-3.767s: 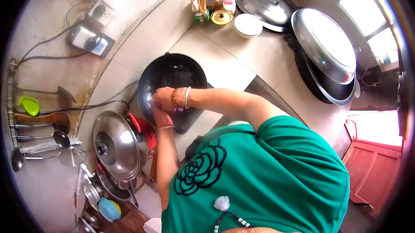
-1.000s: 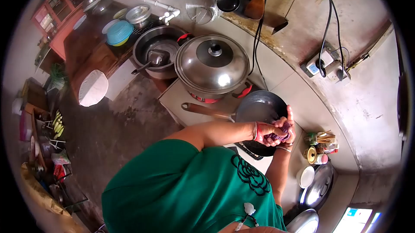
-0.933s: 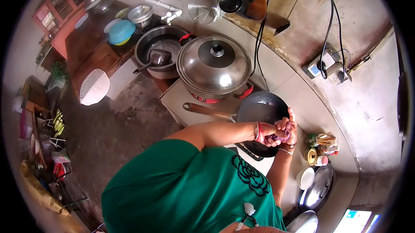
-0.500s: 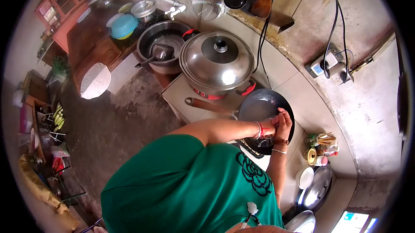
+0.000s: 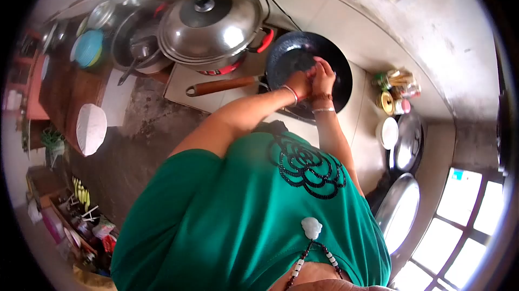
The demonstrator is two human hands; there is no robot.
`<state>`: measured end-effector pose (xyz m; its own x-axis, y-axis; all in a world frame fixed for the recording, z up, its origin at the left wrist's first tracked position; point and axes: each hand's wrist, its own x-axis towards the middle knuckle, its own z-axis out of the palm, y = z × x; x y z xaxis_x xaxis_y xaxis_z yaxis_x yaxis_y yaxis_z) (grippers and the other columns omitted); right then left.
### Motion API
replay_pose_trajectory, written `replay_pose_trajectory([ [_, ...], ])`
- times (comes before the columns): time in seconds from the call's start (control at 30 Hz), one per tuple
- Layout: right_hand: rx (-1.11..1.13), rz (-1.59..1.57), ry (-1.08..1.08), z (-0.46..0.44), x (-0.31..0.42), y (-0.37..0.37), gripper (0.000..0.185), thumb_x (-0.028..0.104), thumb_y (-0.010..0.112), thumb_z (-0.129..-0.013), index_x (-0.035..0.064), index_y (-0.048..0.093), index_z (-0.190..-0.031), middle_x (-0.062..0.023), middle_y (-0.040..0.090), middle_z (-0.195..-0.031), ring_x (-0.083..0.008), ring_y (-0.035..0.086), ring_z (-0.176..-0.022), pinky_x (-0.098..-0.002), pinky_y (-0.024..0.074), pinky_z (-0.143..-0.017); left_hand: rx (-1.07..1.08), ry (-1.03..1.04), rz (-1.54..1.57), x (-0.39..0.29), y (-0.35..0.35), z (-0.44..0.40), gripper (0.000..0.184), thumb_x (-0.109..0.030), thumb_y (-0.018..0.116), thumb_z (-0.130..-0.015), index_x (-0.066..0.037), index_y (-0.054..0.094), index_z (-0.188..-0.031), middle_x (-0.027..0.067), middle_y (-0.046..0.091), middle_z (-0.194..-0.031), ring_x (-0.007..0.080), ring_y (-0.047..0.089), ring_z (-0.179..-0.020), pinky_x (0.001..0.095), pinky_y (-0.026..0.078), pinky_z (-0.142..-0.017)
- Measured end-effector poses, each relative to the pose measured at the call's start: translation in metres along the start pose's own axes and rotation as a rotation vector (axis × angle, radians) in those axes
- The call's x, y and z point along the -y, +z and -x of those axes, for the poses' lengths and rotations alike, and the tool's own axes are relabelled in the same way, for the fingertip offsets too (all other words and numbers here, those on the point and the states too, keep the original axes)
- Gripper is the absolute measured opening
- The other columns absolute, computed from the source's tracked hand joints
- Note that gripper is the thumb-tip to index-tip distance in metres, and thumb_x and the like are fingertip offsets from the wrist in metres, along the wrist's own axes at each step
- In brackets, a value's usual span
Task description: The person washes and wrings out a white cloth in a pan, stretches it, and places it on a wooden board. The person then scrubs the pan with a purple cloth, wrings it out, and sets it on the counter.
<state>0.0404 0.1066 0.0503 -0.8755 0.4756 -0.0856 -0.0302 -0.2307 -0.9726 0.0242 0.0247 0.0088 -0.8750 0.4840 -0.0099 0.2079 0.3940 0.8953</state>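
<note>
Over the dark wok (image 5: 281, 56), my left hand (image 5: 299, 84) and my right hand (image 5: 324, 79) are pressed together. A red band circles my left wrist. Brown and silvery bracelets are on my right one. The fingers of both hands are closed, and whatever lies between them is hidden. Towards the left extends the wok's wooden handle (image 5: 224, 85). Its inside looks dark and wet around my hands.
A large lidded pot (image 5: 208, 26) stands left of the wok, beside a basin (image 5: 124, 42) with a ladle. Jars (image 5: 386, 102), a white bowl (image 5: 387, 132) and metal lids (image 5: 399, 210) are at the right. Cords run behind.
The view has shifted, so the wok and pots appear higher. The purple thing that showed between my hands about a second ago is now out of sight. My hands remain together over the wok.
</note>
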Motion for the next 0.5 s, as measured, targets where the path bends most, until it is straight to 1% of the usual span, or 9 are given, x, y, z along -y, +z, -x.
replay_pose_trajectory([
  [0.03,-0.017,-0.080,0.039,-0.001,-0.005,0.000,0.018,0.003,0.045,-0.087,0.0007,0.061,-0.096,-0.0009,0.048,-0.058,-0.0108,0.047,-0.048,-0.0240,0.0393,-0.045,0.035,-0.040,-0.108,-0.006,-0.006,0.001,0.023,-0.029,0.058,-0.077,-0.013,0.062,-0.094,0.0223,0.062,-0.084,0.0408,0.059,-0.086,0.0459,0.049,-0.070],
  [0.1,-0.084,-0.139,0.113,-0.001,-0.006,0.003,0.018,0.004,0.045,-0.087,0.0012,0.060,-0.096,-0.0007,0.047,-0.057,-0.0105,0.045,-0.046,-0.0242,0.0390,-0.044,0.034,-0.007,-0.167,-0.007,-0.010,0.002,0.028,-0.031,0.060,-0.077,-0.006,0.061,-0.091,0.0220,0.063,-0.084,0.0413,0.060,-0.083,0.0462,0.049,-0.067],
  [0.23,-0.143,-0.151,0.135,-0.007,-0.024,-0.004,0.019,0.004,0.044,-0.087,0.0014,0.059,-0.097,-0.0012,0.048,-0.058,-0.0105,0.045,-0.047,-0.0239,0.0393,-0.044,0.041,-0.083,-0.238,-0.001,-0.012,0.005,0.035,-0.032,0.060,-0.078,-0.002,0.055,-0.095,0.0218,0.064,-0.085,0.0406,0.061,-0.081,0.0469,0.050,-0.067],
  [0.3,-0.181,-0.211,0.167,-0.006,-0.030,-0.006,0.020,0.004,0.043,-0.087,0.0017,0.059,-0.100,-0.0014,0.049,-0.060,-0.0108,0.047,-0.049,-0.0232,0.0395,-0.045,0.118,-0.047,-0.357,-0.017,-0.027,0.011,0.039,-0.031,0.058,-0.079,0.000,0.047,-0.099,0.0229,0.064,-0.088,0.0377,0.064,-0.083,0.0481,0.050,-0.073],
  [0.33,-0.198,-0.224,0.209,-0.004,-0.032,-0.008,0.022,0.004,0.043,-0.087,0.0023,0.058,-0.103,-0.0026,0.052,-0.063,-0.0121,0.049,-0.052,-0.0241,0.0414,-0.048,0.134,0.004,-0.402,-0.017,-0.029,0.012,0.034,-0.026,0.059,-0.078,-0.002,0.044,-0.097,0.0227,0.064,-0.086,0.0377,0.063,-0.083,0.0478,0.050,-0.072],
  [0.37,-0.208,-0.223,0.209,-0.001,-0.034,-0.008,0.022,0.004,0.043,-0.087,0.0023,0.058,-0.103,-0.0026,0.052,-0.063,-0.0121,0.049,-0.052,-0.0241,0.0414,-0.048,0.143,0.006,-0.399,-0.012,-0.029,0.012,0.034,-0.026,0.059,-0.078,-0.002,0.044,-0.097,0.0227,0.064,-0.086,0.0377,0.063,-0.083,0.0478,0.050,-0.072],
  [0.43,-0.264,-0.122,0.279,-0.002,-0.038,-0.009,0.022,0.007,0.043,-0.088,0.0038,0.059,-0.104,-0.0036,0.056,-0.067,-0.0140,0.053,-0.057,-0.0255,0.0447,-0.053,0.173,0.115,-0.465,-0.001,-0.030,0.008,0.032,-0.019,0.061,-0.078,-0.004,0.042,-0.098,0.0230,0.063,-0.079,0.0395,0.062,-0.081,0.0495,0.049,-0.067],
  [0.47,-0.157,-0.116,0.352,-0.008,-0.043,-0.018,0.022,0.013,0.045,-0.089,0.0057,0.058,-0.106,-0.0044,0.059,-0.079,-0.0157,0.057,-0.068,-0.0278,0.0473,-0.060,0.181,0.125,-0.466,0.001,-0.035,0.005,0.032,-0.019,0.061,-0.078,-0.004,0.042,-0.098,0.0230,0.063,-0.079,0.0395,0.062,-0.081,0.0495,0.049,-0.067],
  [0.5,-0.172,-0.120,0.349,-0.013,-0.047,-0.029,0.022,0.013,0.045,-0.089,0.0057,0.058,-0.106,-0.0044,0.059,-0.079,-0.0157,0.057,-0.068,-0.0278,0.0473,-0.060,0.095,0.180,-0.498,0.003,-0.038,0.004,0.030,-0.015,0.061,-0.076,-0.005,0.043,-0.096,0.0229,0.063,-0.079,0.0393,0.062,-0.082,0.0495,0.049,-0.068],
])
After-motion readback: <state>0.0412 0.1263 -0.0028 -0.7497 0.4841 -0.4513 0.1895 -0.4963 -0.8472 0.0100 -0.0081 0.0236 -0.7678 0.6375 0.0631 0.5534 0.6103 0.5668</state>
